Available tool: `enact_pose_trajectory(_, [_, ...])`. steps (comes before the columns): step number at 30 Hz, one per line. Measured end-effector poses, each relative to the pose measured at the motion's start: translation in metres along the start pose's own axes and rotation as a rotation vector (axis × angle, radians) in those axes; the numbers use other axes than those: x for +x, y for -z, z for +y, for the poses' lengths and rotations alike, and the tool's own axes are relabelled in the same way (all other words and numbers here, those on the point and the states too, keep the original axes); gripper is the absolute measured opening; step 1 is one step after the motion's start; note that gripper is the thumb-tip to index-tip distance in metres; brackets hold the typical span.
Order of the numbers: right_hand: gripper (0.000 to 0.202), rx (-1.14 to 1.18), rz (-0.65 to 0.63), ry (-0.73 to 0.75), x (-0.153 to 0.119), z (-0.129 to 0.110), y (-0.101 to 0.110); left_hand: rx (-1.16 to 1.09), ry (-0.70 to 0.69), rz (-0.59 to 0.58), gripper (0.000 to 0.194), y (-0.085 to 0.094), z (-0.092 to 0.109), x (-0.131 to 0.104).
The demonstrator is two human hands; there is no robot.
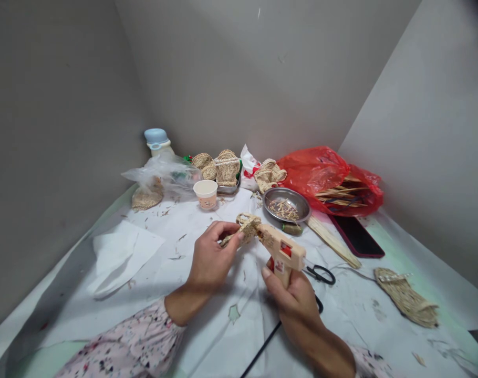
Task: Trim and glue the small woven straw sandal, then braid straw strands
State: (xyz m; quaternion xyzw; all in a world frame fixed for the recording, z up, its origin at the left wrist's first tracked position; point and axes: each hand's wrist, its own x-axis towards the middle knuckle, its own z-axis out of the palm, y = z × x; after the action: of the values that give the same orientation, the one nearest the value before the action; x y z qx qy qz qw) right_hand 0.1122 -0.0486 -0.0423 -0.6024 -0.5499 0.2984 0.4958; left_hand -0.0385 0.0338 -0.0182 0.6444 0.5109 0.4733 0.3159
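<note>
Pinched between the thumb and fingers of my left hand (215, 252) is a small braided straw piece (247, 226), held above the table. My right hand (296, 302) is wrapped round the handle of a beige hot glue gun (280, 245), its nozzle at the right side of the straw piece; whether the tip touches it I cannot tell. A clear glue stick pokes out of the gun's back. Black-handled scissors (321, 274) lie behind my right hand, partly hidden by it. A black cord (261, 349) runs down from under that hand.
Farther back stand a paper cup (206, 195), a metal bowl (276, 195) with straw scraps, woven straw pieces (228, 170) and a red plastic bag (313, 163) of straw. At right lie a phone (359, 236) and a woven straw slipper shape (406, 296). White paper (123, 252) lies left.
</note>
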Motion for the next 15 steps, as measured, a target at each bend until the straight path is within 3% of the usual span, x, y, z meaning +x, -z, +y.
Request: enact_pose_trajectory(15, [0.023, 0.067, -0.045, -0.083, -0.0016, -0.0013, 0.0016, -0.002, -0.007, -0.010, 0.015, 0.0002, 0.0018, -0.0024])
